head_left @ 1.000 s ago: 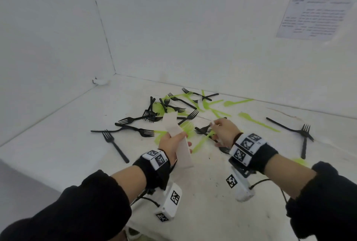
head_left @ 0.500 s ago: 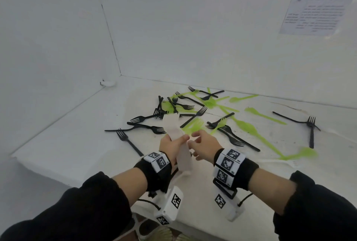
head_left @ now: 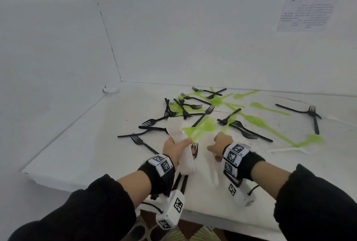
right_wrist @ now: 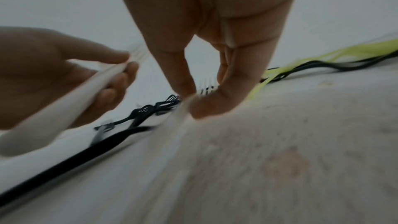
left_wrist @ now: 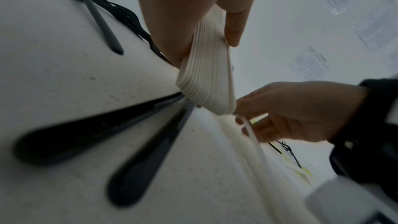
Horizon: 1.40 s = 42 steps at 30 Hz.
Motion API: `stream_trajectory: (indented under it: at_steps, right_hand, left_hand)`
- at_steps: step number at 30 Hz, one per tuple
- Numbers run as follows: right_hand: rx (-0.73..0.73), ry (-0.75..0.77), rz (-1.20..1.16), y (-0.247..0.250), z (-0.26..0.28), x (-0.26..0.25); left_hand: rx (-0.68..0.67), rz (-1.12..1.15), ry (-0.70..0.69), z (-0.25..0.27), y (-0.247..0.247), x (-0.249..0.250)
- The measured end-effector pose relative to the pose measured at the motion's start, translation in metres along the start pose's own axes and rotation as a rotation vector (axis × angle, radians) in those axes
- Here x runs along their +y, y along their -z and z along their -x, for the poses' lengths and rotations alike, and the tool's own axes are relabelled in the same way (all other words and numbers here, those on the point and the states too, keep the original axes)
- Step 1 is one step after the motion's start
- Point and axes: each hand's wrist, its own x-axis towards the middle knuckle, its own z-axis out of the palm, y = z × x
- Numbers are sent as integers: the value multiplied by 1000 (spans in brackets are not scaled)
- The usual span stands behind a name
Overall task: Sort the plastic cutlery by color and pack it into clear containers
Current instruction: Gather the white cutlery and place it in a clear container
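My left hand (head_left: 182,145) grips a thick stack of white cutlery (head_left: 185,161), held tilted just above the white table (head_left: 87,144); the stacked handles (left_wrist: 204,81) show edge-on in the left wrist view. Just to its right, my right hand (head_left: 214,150) pinches a single white fork (head_left: 215,173) between thumb and fingers (right_wrist: 183,81), low over the table. Black forks (head_left: 152,122) and green cutlery (head_left: 202,128) lie scattered beyond both hands. Two black fork handles (left_wrist: 96,125) lie under the left wrist.
One more white piece (head_left: 287,150) lies at the right, beside a green one (head_left: 311,140). Walls close the left and back sides. A paper sheet (head_left: 307,10) hangs on the back wall. The table's front edge (head_left: 116,184) runs under my forearms.
My right hand left the pile, came to the white stack, and now sits apart from it, pinching a white fork. The left hand kept hold of the stack.
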Motion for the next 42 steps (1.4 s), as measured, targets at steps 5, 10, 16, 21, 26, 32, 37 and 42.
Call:
stream_trajectory:
  at_steps: [5, 10, 16, 21, 26, 32, 37, 42]
  right_hand:
    - [87, 38, -669, 8, -3, -1]
    - [47, 155, -649, 4, 10, 11]
    - [124, 89, -686, 18, 12, 50]
    - [135, 39, -506, 55, 8, 88]
    - [196, -111, -55, 95, -14, 149]
    - [83, -131, 271, 120, -49, 195]
    - [97, -90, 274, 141, -65, 218]
    - [175, -81, -43, 157, -67, 238]
  left_hand:
    - [-81, -9, 18, 2, -11, -10]
    - [-179, -38, 74, 6, -41, -13]
    - [-316, -30, 107, 12, -82, -20]
    - [-375, -73, 102, 14, -124, -26]
    - [-400, -90, 140, 13, -174, -32]
    - [-344, -56, 143, 4, -225, -43]
    - [-284, -10, 151, -5, -257, -51]
    - [-243, 9, 154, -3, -277, -64]
